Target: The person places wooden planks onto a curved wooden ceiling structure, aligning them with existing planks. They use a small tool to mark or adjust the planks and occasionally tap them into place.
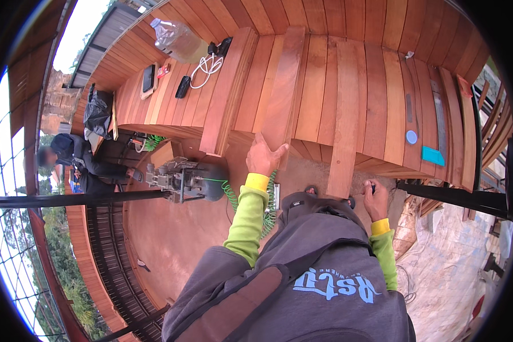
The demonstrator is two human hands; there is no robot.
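My left hand [264, 157] grips the near end of a loose reddish wooden plank [283, 85] that lies on top of a deck of similar boards [319, 74]. The plank juts a little past the deck's edge. My right hand [376, 199] is lower and to the right, near the deck's edge, closed around a small dark object [373, 186] that I cannot identify. Both forearms wear yellow-green sleeves. Two more loose planks [229, 91] [345, 114] lie either side of the one I hold.
On the deck's far left lie a plastic bottle [176, 40], a white cable [208, 65] and dark devices [182, 86]. A compressor [182, 179] with a green coiled hose [232, 196] stands below. Another person [80, 159] crouches at left. A blue disc [411, 137] sits at right.
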